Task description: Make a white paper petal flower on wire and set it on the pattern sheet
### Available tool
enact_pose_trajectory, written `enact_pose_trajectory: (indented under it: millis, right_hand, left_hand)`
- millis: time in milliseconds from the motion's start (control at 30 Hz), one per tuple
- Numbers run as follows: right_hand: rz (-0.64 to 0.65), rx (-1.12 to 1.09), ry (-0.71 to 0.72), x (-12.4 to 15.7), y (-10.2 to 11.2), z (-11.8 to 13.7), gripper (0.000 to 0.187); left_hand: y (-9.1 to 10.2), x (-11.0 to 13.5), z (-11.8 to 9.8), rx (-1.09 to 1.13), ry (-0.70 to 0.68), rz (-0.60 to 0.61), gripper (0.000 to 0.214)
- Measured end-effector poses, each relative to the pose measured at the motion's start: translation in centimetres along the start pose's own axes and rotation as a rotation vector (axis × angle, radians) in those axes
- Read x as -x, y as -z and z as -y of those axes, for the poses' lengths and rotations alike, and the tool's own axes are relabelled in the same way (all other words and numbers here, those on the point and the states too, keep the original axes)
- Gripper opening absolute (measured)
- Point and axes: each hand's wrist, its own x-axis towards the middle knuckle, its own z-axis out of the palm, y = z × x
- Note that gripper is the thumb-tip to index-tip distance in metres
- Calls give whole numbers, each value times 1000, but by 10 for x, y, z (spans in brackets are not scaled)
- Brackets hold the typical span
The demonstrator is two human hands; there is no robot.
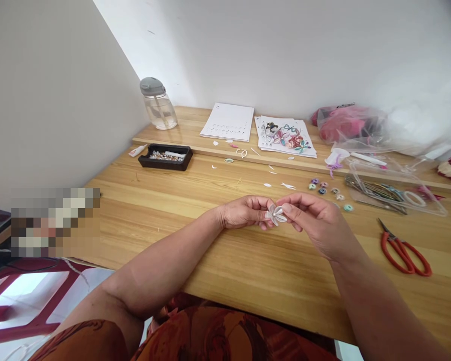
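Note:
A small white petalled flower (277, 215) is held between my two hands just above the wooden table (165, 210). My left hand (246, 211) pinches it from the left, thumb and fingertips at its petals. From the right, my right hand (313, 220) grips a petal between thumb and forefinger. Bits of white cut paper (288, 186) lie a little beyond the hands. Several small thread bobbins (322, 190) sit past my right hand. Red-handled scissors (402, 248) rest on the table to the right of that hand.
A black tray (187, 159) of beads stands at the back left, near a water bottle (159, 108). Paper sheets (229, 118) and flower pictures (285, 135) lie on the raised ledge. A clear box (432, 203) of tools and plastic bags (360, 125) occupy the right.

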Motion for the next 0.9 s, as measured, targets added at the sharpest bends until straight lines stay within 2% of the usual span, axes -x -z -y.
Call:
enact_pose_trajectory:
  millis: [233, 500, 733, 900]
  right_hand:
    - [38, 95, 39, -1, -2, 1, 15]
    - [-205, 370, 70, 1, -4, -1, 13]
    - [-233, 364, 73, 3, -8, 1, 9]
    - [-259, 329, 58, 2, -9, 0, 10]
  left_hand:
    - [-3, 0, -3, -82, 26, 10, 39]
    - [-6, -3, 0, -58, -51, -176, 37]
    - [-11, -5, -1, -94, -117, -230, 38]
    - [-12, -5, -1, -125, -163, -203, 35]
